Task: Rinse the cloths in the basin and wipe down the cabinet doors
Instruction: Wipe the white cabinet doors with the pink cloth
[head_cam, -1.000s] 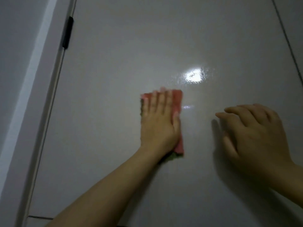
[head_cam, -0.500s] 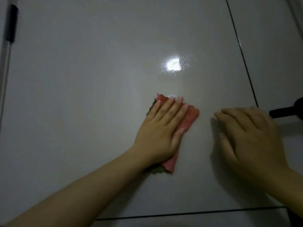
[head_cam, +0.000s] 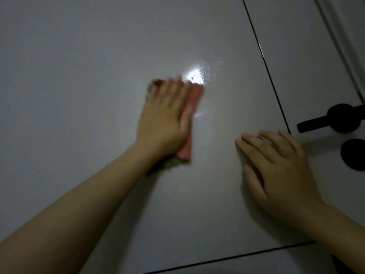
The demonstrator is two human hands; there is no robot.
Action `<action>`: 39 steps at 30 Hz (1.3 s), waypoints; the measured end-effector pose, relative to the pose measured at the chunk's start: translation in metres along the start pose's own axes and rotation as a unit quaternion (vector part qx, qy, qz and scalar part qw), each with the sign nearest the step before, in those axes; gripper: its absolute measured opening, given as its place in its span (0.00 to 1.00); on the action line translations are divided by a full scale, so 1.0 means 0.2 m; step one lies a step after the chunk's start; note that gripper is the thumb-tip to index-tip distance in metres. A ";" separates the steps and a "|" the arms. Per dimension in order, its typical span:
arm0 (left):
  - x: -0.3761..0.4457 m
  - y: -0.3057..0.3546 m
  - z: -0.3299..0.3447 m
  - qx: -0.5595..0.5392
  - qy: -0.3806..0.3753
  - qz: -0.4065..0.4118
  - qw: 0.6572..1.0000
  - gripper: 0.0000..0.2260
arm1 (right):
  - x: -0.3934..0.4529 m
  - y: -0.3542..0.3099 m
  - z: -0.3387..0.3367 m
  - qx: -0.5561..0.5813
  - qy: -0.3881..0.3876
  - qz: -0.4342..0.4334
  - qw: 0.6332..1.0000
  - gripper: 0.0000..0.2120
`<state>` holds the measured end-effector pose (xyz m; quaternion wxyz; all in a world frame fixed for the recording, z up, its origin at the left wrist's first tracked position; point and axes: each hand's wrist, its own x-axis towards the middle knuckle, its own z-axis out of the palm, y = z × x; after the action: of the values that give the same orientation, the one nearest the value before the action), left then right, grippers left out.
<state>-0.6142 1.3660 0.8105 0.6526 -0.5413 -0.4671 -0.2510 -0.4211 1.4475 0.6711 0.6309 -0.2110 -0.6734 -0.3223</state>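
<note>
A glossy grey cabinet door (head_cam: 83, 80) fills the view. My left hand (head_cam: 166, 117) lies flat with straight fingers on a folded pink cloth (head_cam: 192, 103), pressing it against the door; a green edge of the cloth shows below the wrist. The hand and cloth are motion-blurred. Wet streaks and a bright light glare sit just right of the fingertips. My right hand (head_cam: 276, 171) rests against the same door lower right, fingers slightly bent, holding nothing.
A dark vertical gap (head_cam: 266, 68) separates this door from the neighbouring panel on the right. A black lever handle (head_cam: 327, 120) and a round black fitting (head_cam: 353, 154) sit on that panel. A dark horizontal seam (head_cam: 237, 257) runs along the door's bottom edge.
My left hand has slid the cloth up toward the glare and turned more upright. The view shifted, bringing the black handle fully into sight. My right hand stays on the door.
</note>
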 end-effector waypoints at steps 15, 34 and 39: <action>-0.05 0.27 0.04 -0.030 -0.028 0.060 0.997 0.25 | -0.19 0.19 -0.15 -0.046 -0.003 0.047 0.998 0.23; -0.12 0.71 0.10 -0.040 -0.048 0.059 0.996 0.27 | -0.31 0.35 -0.19 -0.031 0.004 0.040 0.999 0.20; -0.28 0.74 0.10 -0.057 -0.079 0.187 0.977 0.27 | -0.33 0.39 -0.26 -0.052 -0.006 0.070 0.996 0.21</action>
<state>-0.5221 1.4171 0.6913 0.6170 -0.6734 -0.3930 -0.1067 -0.3226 1.4752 0.6184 0.6361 -0.2918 -0.6430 -0.3110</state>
